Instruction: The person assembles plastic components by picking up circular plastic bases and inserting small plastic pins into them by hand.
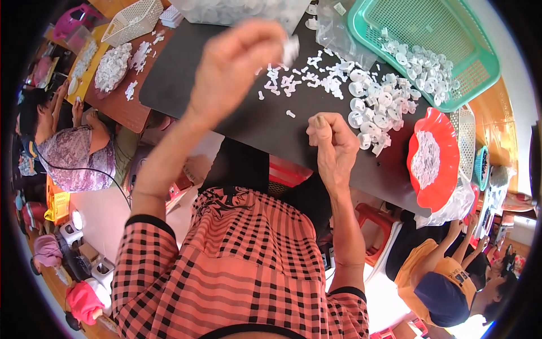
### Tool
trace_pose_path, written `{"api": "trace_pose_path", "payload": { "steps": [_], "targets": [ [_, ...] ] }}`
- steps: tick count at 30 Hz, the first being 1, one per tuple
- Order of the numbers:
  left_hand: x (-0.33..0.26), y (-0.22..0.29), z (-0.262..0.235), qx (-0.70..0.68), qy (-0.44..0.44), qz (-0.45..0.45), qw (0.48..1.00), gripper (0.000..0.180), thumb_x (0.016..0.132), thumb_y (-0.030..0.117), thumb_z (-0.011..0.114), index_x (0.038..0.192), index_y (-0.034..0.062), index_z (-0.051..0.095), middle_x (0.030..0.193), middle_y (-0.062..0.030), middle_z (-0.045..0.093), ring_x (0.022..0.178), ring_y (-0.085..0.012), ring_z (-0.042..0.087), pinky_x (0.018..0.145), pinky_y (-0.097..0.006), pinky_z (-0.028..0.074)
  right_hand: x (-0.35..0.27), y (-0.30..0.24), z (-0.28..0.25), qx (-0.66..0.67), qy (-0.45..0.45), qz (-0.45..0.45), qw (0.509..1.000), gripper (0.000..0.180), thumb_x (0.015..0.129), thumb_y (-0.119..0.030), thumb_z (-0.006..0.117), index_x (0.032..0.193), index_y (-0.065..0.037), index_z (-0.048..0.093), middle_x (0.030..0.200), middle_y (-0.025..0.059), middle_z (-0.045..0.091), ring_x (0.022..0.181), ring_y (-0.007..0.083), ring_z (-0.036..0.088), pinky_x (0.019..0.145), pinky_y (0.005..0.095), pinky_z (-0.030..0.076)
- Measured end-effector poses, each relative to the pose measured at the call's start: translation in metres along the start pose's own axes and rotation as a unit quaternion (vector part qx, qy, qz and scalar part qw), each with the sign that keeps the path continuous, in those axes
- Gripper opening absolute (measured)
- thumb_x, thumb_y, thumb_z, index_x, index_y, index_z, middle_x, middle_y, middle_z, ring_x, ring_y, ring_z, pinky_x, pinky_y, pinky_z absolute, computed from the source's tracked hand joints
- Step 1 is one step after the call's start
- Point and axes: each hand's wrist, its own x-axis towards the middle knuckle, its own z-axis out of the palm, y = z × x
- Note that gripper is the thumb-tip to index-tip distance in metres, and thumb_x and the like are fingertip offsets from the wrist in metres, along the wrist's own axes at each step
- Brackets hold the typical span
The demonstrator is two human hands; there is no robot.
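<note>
My left hand (240,65) is raised over the dark table, somewhat blurred, its fingers closed on a small white plastic part (291,51) beside the clear tub. Close to the table's front edge, my right hand (334,138) is curled into a fist with the thumb on top; whatever it may hold is hidden. Several small white plastic pins (291,83) lie scattered beyond it. To the right of these is a heap of round translucent plastic pieces (384,104). A single white pin (291,113) lies just left of my right hand.
A translucent tub (243,12) of pieces stands at the far edge. A green basket (485,62) with similar pieces is at far right, near a red scalloped bowl (450,164) of small white bits. Crumpled clear plastic (339,34) lies between. Other people sit on both sides.
</note>
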Motion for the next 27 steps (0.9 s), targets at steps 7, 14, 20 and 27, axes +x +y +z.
{"api": "trace_pose_path", "payload": {
  "steps": [7,14,20,27],
  "targets": [
    [0.116,-0.005,-0.033,0.261,0.093,0.160,0.947,0.016,0.088,0.009,0.055,0.101,0.0005,0.059,0.090,-0.0015,0.058,0.084,-0.0114,0.055,0.077,-0.025,0.045,0.005,0.007,-0.004,0.005,-0.001,-0.023,1.000,0.019,0.094,-0.016,0.056,0.087,0.002,0.060,0.072,0.0010,0.058,0.060,0.0038,0.045,0.053,0.0183,0.037],
    [0.047,-0.025,-0.007,0.293,0.039,0.282,0.913,0.018,0.087,0.004,0.057,0.104,-0.0002,0.059,0.095,-0.0047,0.060,0.087,-0.0126,0.057,0.077,-0.025,0.046,0.006,0.005,-0.003,0.006,0.017,-0.014,1.000,0.013,0.092,-0.012,0.057,0.088,0.000,0.061,0.070,-0.0012,0.057,0.059,0.0019,0.044,0.052,0.0176,0.036],
    [-0.049,-0.038,0.013,0.077,-0.001,0.074,0.994,0.016,0.084,-0.003,0.058,0.099,0.0010,0.061,0.086,-0.0002,0.059,0.078,-0.0063,0.054,0.069,-0.021,0.045,0.006,0.000,0.010,-0.163,-0.009,-0.048,0.985,0.009,0.088,-0.005,0.061,0.094,0.001,0.062,0.073,0.0017,0.057,0.060,0.0075,0.053,0.055,0.0210,0.043],
    [-0.069,-0.044,0.004,0.006,0.026,-0.062,0.998,0.015,0.092,0.000,0.050,0.104,-0.0036,0.059,0.099,-0.0081,0.061,0.091,-0.0136,0.059,0.084,-0.027,0.048,0.007,0.003,0.025,-0.481,-0.044,-0.228,0.845,0.025,0.072,-0.014,0.071,0.091,-0.002,0.059,0.079,0.0070,0.049,0.070,0.0216,0.057,0.057,0.0328,0.046]
  ]
}}
